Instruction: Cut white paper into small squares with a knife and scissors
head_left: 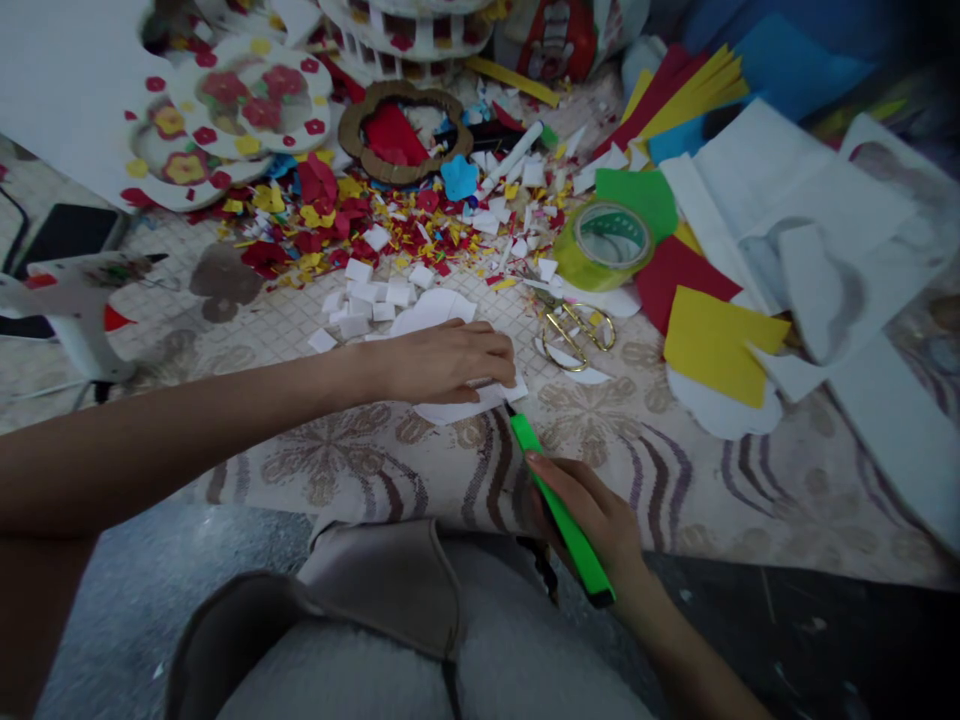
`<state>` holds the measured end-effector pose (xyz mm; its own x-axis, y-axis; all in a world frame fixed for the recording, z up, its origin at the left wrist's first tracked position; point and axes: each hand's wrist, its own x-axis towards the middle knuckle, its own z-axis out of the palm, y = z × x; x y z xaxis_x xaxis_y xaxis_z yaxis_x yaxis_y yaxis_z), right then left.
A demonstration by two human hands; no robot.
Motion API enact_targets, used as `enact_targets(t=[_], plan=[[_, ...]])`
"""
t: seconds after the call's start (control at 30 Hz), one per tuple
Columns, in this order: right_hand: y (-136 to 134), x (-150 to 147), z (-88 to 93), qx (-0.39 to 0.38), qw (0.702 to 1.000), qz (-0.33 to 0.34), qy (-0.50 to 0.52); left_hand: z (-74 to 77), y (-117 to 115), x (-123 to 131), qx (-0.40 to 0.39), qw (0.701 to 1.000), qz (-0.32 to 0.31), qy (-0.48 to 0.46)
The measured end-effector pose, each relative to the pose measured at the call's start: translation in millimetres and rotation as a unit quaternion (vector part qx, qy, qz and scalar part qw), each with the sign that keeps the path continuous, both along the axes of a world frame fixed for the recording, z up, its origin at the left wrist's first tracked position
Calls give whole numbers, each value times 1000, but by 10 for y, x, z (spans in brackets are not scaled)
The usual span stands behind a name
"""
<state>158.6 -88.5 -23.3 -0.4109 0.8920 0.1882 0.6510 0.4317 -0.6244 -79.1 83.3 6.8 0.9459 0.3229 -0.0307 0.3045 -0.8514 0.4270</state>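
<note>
My left hand (450, 360) lies flat, fingers down, pressing a white foam piece (465, 402) onto the patterned cloth (660, 470). My right hand (596, 515) is closed round a bright green utility knife (559, 505), whose tip touches the near right edge of that white piece. More white cut shapes (431, 310) lie just beyond my left hand, with several small white squares (367, 300) beside them.
Gold-handled scissors (577, 335) lie right of my left hand, with a green tape roll (604, 245) behind. Yellow (716, 340), red and white sheets (825, 230) spread at the right. Red and yellow scraps (337, 225), flower-decorated cut-outs (232, 120) and a glue gun (75, 300) fill the left.
</note>
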Motion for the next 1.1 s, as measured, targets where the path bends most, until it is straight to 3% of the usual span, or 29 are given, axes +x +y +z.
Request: enact_targets(t=[0.2,0.37,0.47,0.67,0.87,1.1], plan=[[-104,82,-31,65,996,-63,18,-23,10,-4,-19,1000,4,-14],[-185,153,-122,52,977,-189,90,-18,19,-2,-38,999,8,-15],[-183,164,-142,33,968,-227,100,23,17,6,-49,999,12,-11],[-155,164,-145,34,969,-227,95,95,-94,122,-34,997,73,-1],[-175,145,-149,37,965,-231,114,26,-313,302,32,984,178,-8],[-180,146,-151,30,964,-235,118,3,-408,238,29,967,248,-51]])
